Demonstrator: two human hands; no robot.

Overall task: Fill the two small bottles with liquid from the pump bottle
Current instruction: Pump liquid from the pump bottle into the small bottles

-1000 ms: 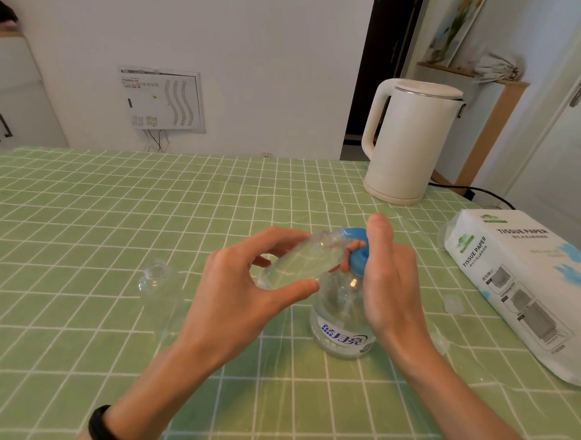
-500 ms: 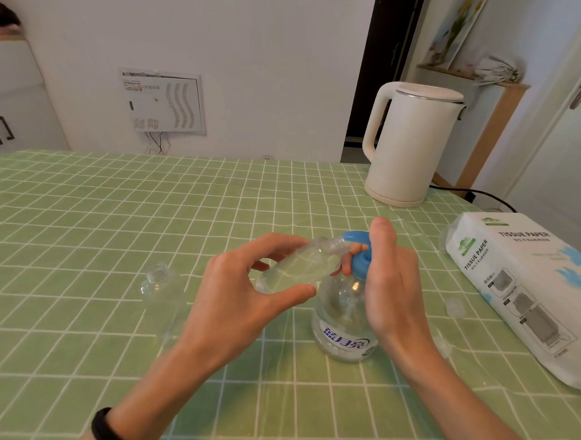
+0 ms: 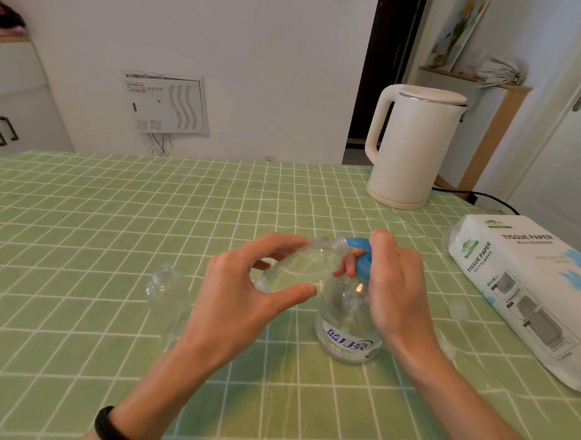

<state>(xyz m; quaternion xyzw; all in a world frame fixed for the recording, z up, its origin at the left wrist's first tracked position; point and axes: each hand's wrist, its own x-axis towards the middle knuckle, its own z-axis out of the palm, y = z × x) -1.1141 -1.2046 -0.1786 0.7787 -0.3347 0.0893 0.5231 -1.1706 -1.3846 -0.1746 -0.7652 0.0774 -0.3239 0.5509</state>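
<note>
a: status?
b: left hand (image 3: 239, 303) pinches one small bottle (image 3: 301, 264) between thumb and fingers. it lies nearly flat, neck at the blue pump head (image 3: 360, 261). tilt looks deliberate: it puts the mouth at the nozzle so liquid runs in, not over.
a: right?
b: right hand (image 3: 397, 288) curled round the pump head, index on top, fingertips under the spout. pump bottle (image 3: 346, 321) stands upright on the table (image 3: 80, 214), so the table takes the push.
a: fill?
b: some pale liquid inside, level hard to read. second small bottle (image 3: 166, 293) stands uncapped, apart on the left, looks empty.
a: clearance?
b: open cloth left and ahead. tissue pack (image 3: 528, 291) and a loose cap (image 3: 458, 310) are close on the right, kettle (image 3: 413, 146) well back. i'd set the filled one down on the left.
</note>
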